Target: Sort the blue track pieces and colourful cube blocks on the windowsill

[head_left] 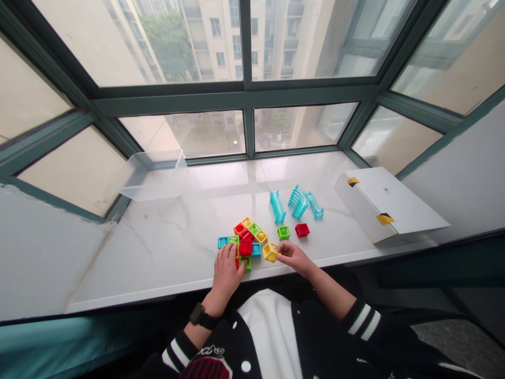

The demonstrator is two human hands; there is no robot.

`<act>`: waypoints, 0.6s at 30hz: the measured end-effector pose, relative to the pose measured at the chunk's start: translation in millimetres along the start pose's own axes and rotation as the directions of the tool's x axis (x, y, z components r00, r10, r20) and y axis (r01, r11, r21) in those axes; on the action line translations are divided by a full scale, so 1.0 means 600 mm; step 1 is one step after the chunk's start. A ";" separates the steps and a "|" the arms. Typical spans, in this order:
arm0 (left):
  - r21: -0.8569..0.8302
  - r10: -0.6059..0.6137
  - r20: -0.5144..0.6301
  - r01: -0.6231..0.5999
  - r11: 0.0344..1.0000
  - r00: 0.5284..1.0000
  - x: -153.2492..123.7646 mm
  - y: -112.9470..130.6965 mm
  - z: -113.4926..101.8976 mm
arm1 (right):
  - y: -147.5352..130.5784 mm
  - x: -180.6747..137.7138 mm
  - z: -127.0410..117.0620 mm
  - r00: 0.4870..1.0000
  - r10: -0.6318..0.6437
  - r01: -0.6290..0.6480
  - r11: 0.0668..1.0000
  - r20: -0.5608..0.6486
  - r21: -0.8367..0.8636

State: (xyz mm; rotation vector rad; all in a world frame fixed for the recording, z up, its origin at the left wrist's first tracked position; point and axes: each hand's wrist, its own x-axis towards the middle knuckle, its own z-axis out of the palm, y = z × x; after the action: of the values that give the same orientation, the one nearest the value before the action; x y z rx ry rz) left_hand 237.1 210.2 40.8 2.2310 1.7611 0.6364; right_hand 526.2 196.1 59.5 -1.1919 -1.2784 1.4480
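My right hand (295, 257) pinches a yellow cube block (270, 252), held tilted beside the right side of a cluster of joined blocks. My left hand (228, 268) is curled over the cluster's near left part, its thumb on a green block (248, 265). On top of the cluster sits a red block (245, 247), with a blue block (256, 249) to its right. Another blue block (223, 242) sticks out at the left. Behind it runs a row of yellow, green and red blocks, with a green one (254, 229) in the middle. My left fingers hide some blocks.
A loose green block (283, 232) and a loose red block (302, 230) lie right of the cluster. Beyond them are translucent teal track pieces (298, 201). A clear plastic bin (158, 176) stands back left, a white box (389, 202) at right. Windows border the marble sill (177, 263).
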 end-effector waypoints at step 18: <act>-0.433 0.240 -0.022 -0.225 0.873 0.971 0.003 0.093 -0.071 | -0.076 -0.013 0.055 0.972 -0.195 0.219 0.955 0.133 -0.203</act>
State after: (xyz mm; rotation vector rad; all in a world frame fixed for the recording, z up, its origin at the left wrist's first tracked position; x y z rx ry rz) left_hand 265.8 194.0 102.8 2.1271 1.1890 0.9322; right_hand 495.6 187.9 106.6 -1.0893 -1.6211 1.2606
